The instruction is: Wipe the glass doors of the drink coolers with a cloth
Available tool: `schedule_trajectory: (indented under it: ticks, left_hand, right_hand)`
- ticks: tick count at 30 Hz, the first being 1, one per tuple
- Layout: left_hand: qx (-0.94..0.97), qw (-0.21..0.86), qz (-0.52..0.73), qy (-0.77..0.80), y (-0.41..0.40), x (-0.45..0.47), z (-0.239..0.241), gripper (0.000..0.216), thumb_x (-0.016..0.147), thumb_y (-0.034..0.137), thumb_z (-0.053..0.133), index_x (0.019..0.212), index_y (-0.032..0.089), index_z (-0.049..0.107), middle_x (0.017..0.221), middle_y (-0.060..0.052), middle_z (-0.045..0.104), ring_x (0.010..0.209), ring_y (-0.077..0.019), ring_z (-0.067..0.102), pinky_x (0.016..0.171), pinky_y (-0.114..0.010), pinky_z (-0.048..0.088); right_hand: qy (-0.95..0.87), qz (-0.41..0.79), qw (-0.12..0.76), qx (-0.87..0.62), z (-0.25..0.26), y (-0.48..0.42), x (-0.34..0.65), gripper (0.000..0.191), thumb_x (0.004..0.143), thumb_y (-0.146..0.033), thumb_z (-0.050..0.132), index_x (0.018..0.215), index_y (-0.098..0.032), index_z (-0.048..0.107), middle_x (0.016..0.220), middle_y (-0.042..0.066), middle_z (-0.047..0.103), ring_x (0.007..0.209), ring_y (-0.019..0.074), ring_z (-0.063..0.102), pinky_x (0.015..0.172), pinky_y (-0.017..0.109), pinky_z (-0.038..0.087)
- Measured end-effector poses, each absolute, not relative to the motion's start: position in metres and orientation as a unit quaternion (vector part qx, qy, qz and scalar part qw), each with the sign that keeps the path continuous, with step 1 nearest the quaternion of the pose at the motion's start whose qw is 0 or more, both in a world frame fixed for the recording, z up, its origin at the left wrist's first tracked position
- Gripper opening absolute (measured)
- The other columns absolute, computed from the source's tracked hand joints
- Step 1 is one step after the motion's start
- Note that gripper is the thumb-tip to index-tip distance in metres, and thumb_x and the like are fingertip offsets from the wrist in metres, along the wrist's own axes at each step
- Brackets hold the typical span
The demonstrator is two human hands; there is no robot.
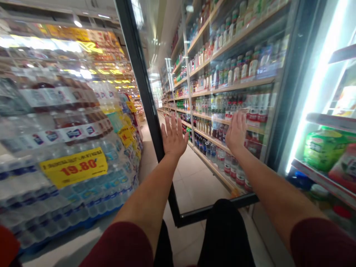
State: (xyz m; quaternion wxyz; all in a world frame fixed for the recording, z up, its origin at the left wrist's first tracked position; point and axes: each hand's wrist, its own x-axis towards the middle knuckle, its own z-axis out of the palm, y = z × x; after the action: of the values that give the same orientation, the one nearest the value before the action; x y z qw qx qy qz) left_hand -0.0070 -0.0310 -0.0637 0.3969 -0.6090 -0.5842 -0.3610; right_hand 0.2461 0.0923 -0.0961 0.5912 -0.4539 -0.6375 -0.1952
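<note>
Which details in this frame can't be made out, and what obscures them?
Head view: any contact with the glass door, hidden by the backs of the left hand and right hand.
Head view: small print on the yellow price sign, blurred.
Head view: the orange-red object, cut off by the left edge.

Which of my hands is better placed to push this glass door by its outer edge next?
Probably your left hand: it is spread right beside the black frame along the outer edge of the glass door. Your right hand is farther across, toward the lit cooler.
</note>
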Motion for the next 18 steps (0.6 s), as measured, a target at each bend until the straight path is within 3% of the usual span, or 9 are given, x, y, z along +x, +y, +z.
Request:
schedule_trajectory:
  ticks: [4, 9, 11, 16, 18]
  left_hand:
    - [-0.611, 0.398, -0.364, -0.58, -0.031, -0.007, -0.064, 0.072, 0.107, 0.037, 0.059, 0.168, 0.007, 0.035, 0.177, -0.022, 0.021, 0.165, -0.038, -0.003, 0.134, -0.066, 0.002]
    - [-0.609, 0.395, -0.371, -0.579, -0.033, -0.005, -0.063, 0.072, 0.107, 0.037, 0.058, 0.169, 0.007, 0.034, 0.177, -0.022, 0.018, 0.165, -0.0379, -0.003, 0.134, -0.067, 0.003]
    - [-0.61, 0.394, -0.369, -0.58, -0.033, -0.005, -0.063, 0.073, 0.107, 0.036, 0.058, 0.169, 0.007, 0.034, 0.177, -0.022, 0.018, 0.165, -0.0383, -0.003, 0.134, -0.067, 0.003]
    - [-0.608, 0.401, -0.362, -0.582, -0.032, -0.006, -0.064, 0.072, 0.107, 0.036, 0.058, 0.169, 0.007, 0.034, 0.177, -0.022, 0.018, 0.165, -0.0383, -0.004, 0.134, -0.068, 0.004]
    - [-0.605, 0.41, -0.359, -0.581, -0.031, -0.007, -0.064, 0.073, 0.107, 0.036, 0.058, 0.169, 0.006, 0.033, 0.177, -0.023, 0.017, 0.165, -0.0385, -0.006, 0.134, -0.068, 0.004]
  right_hand:
    - [-0.745, -0.222, 0.512, -0.366, -0.113, 0.086, 0.242, 0.059, 0.107, -0.023, 0.034, 0.165, -0.021, 0.049, 0.172, 0.012, 0.043, 0.166, 0.0279, 0.024, 0.133, 0.058, 0.024]
    - [-0.576, -0.156, 0.651, -0.47, -0.113, 0.113, 0.267, 0.064, 0.107, -0.027, 0.028, 0.167, -0.01, 0.041, 0.169, 0.023, 0.041, 0.163, 0.0341, 0.029, 0.129, 0.066, 0.03]
    - [-0.55, -0.149, 0.668, -0.479, -0.106, 0.115, 0.267, 0.066, 0.106, -0.027, 0.027, 0.168, -0.006, 0.039, 0.169, 0.026, 0.04, 0.163, 0.0359, 0.028, 0.128, 0.068, 0.03]
    - [-0.734, -0.211, 0.539, -0.355, -0.088, 0.085, 0.234, 0.061, 0.107, -0.025, 0.031, 0.165, -0.019, 0.047, 0.172, 0.011, 0.042, 0.166, 0.0286, 0.024, 0.133, 0.057, 0.026]
    - [-0.731, -0.197, 0.546, -0.358, -0.077, 0.081, 0.227, 0.06, 0.106, -0.025, 0.031, 0.164, -0.022, 0.05, 0.172, 0.009, 0.043, 0.164, 0.0276, 0.027, 0.134, 0.057, 0.025]
